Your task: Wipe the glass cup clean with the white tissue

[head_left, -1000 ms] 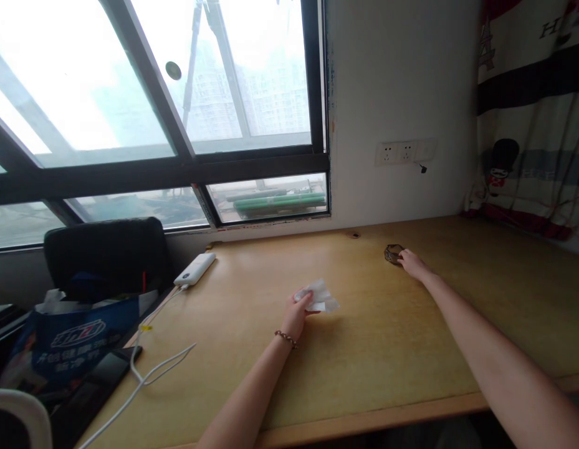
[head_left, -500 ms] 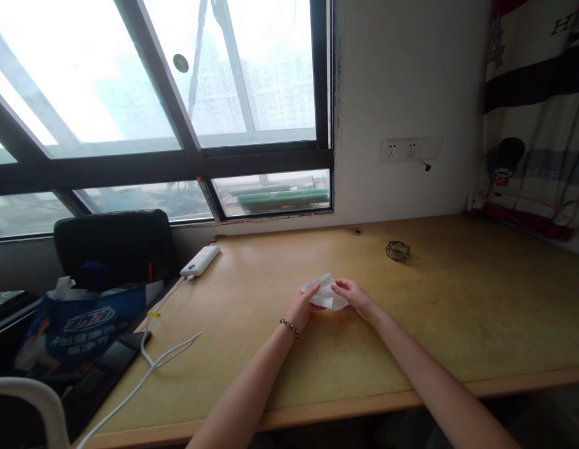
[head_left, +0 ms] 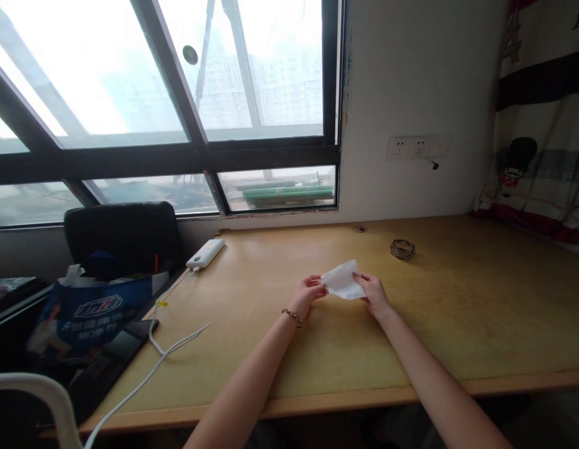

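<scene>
A white tissue (head_left: 344, 280) is stretched between my two hands above the wooden desk (head_left: 457, 312). My left hand (head_left: 309, 294), with a beaded bracelet (head_left: 291, 317) on its wrist, pinches the tissue's left edge between thumb and fingers. On the other side my right hand (head_left: 373, 292) grips the right edge, thumb on top and fingers partly hidden beneath. The tissue looks thin and fairly flat, tilted up toward the window.
A white power bank (head_left: 205, 254) with a white cable (head_left: 170, 350) lies on the desk's left side. Farther back on the right stands a dark openwork ring-shaped object (head_left: 402, 249). Left of the desk are a black chair (head_left: 123, 231) and a blue bag (head_left: 97, 312).
The tissue was crumpled smaller between both hands; now it is spread wider. My right hand has moved right and slightly up. The camera view has shifted a little.
</scene>
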`<state>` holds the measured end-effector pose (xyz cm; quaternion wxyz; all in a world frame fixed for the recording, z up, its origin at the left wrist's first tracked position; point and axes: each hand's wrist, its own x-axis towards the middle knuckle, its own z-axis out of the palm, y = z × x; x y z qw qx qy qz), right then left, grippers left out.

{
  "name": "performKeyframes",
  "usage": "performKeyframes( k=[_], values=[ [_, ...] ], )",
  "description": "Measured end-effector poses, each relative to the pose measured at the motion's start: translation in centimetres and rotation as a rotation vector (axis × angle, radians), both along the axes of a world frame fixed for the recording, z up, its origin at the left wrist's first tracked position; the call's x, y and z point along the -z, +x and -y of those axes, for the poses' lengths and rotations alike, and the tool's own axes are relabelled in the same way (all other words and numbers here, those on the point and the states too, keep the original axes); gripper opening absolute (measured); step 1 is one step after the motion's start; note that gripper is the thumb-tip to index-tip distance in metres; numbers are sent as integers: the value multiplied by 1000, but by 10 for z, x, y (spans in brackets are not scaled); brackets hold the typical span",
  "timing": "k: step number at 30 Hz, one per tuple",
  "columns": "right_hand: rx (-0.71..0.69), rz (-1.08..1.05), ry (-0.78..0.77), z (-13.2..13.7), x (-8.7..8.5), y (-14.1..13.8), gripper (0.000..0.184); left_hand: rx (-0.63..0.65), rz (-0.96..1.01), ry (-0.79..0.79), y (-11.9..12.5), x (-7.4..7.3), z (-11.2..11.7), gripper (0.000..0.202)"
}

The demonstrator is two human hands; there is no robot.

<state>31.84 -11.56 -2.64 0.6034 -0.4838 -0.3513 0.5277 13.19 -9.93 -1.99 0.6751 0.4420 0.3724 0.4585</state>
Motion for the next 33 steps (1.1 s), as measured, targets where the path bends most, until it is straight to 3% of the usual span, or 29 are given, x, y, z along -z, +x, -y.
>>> performKeyframes(
  k=[9,18,24,28,33],
  values=[
    [-102,-49,37,2,0,-3,33,-37,-38,-20,-1,-2,1,31],
    [-94,-35,54,4,-3,-4,35,-207,-59,25,-1,-8,0,28],
    [-96,-43,71,3,-2,-4,31,-193,-37,75,-3,-6,-1,30],
    [-49,41,126,5,-4,-6,32,-117,12,9,1,-8,3,37],
    [-5,104,164,8,-7,-7,33,127,-8,-103,8,-8,10,37]
  ],
)
